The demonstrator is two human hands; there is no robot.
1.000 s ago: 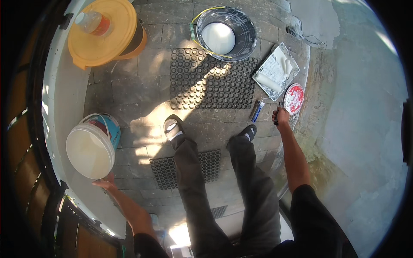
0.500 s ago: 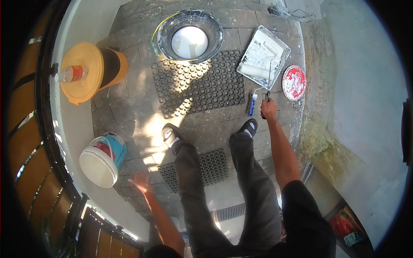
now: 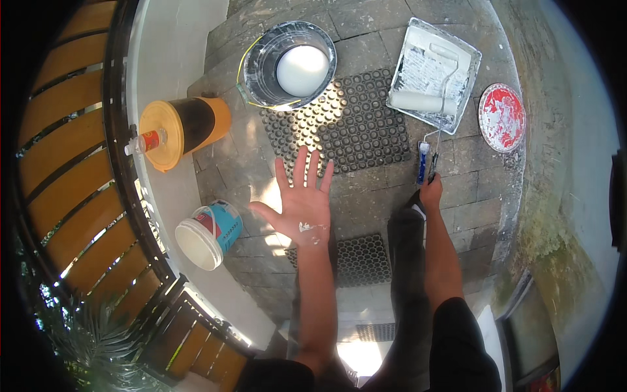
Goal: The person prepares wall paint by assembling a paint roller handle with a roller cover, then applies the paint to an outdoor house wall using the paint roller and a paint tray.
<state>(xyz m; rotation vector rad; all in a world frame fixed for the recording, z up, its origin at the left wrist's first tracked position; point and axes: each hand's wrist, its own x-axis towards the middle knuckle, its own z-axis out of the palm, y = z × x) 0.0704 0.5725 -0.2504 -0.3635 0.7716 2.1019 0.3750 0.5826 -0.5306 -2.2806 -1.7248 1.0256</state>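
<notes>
My left hand (image 3: 299, 212) is raised with its fingers spread and the palm facing up at me. White paint smears mark the base of the palm, and nothing is in it. My right hand (image 3: 431, 194) is wrapped round the dark handle of a paint roller (image 3: 433, 166), whose metal rod runs up to the paint tray (image 3: 394, 82). White paint coats the tray, where a wide roller sleeve (image 3: 417, 102) and a smaller one (image 3: 445, 51) lie. Just left of the held handle is a blue roller handle (image 3: 422, 163). Which sleeve belongs to which handle I cannot tell.
A black bucket (image 3: 253, 80) holding white paint stands beyond a rubber mat (image 3: 372, 124). On the left are a yellow-lidded bin (image 3: 202, 124) with a plastic bottle (image 3: 147, 141), and a white-and-blue pail (image 3: 222, 225). A paint-smeared red lid (image 3: 501, 117) lies near the right wall.
My left hand has come up from low on the left to the middle, palm now showing. My right hand keeps hold of the roller handle. The whole view has shifted.
</notes>
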